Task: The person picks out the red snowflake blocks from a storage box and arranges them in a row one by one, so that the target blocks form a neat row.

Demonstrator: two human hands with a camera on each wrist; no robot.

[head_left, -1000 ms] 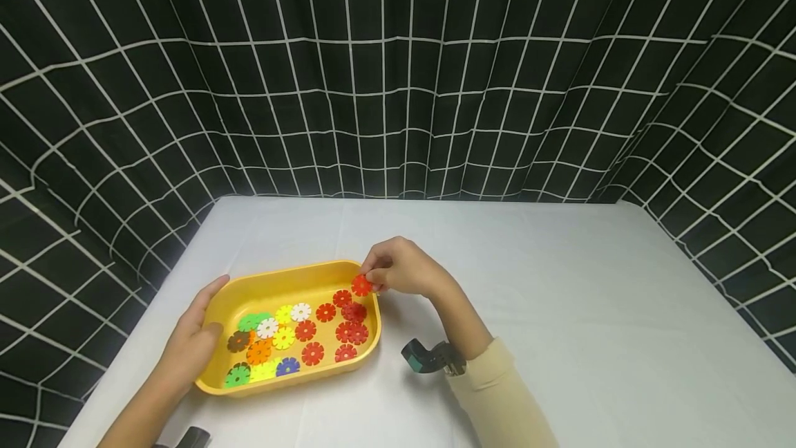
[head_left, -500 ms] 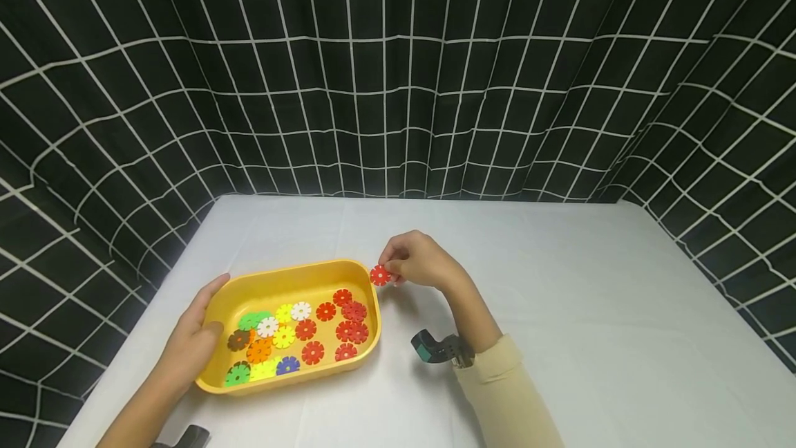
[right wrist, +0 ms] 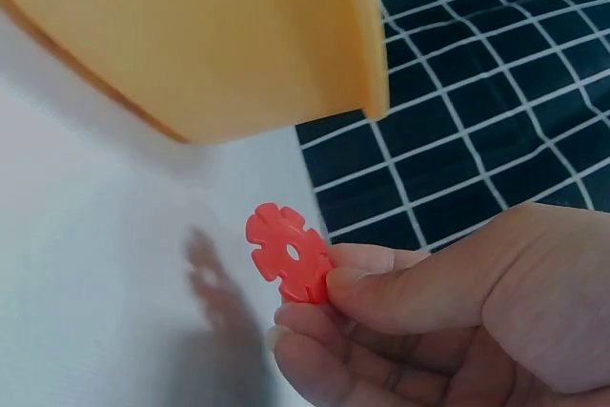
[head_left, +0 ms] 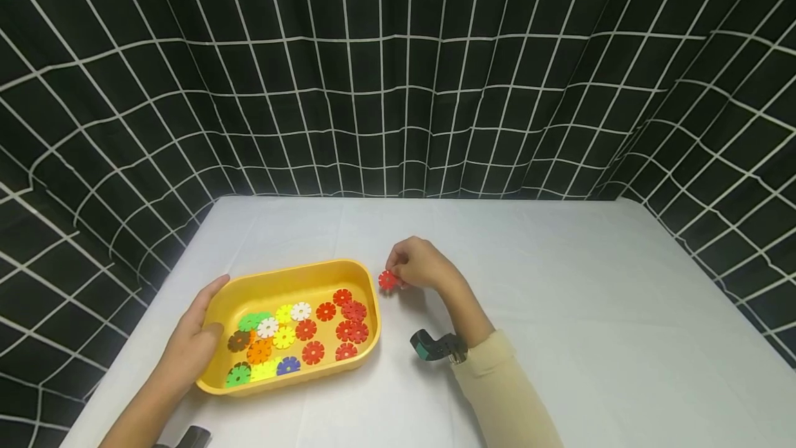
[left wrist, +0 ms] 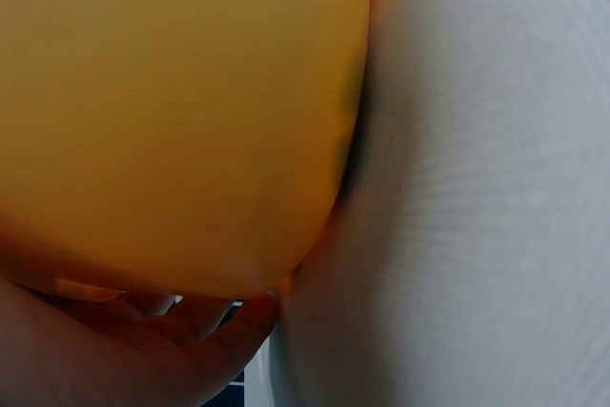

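Observation:
A red notched disc (right wrist: pixel 276 240), shaped like a snowflake with a small centre hole, is pinched between thumb and fingers of my right hand (head_left: pixel 419 265). That hand is just right of the yellow bin (head_left: pixel 280 281), above the white tabletop. My left hand (head_left: pixel 189 348) grips the bin's left end, thumb over the rim and fingers outside; in the left wrist view its fingers (left wrist: pixel 229 340) lie against the outer wall. Inside the bin, red discs (head_left: pixel 314 352) lie to the right, while green, white, yellow, orange, brown and blue discs (head_left: pixel 288 366) lie to the left.
A white cloth (head_left: pixel 560 310) covers the table. Black curtains with a white grid (head_left: pixel 398 75) enclose its back and sides. A dark wrist camera (head_left: pixel 435 346) sits on my right forearm.
My right hand has carried the red disc out over the bin's right rim, then slightly lower towards the table. The left hand and bin have stayed in place.

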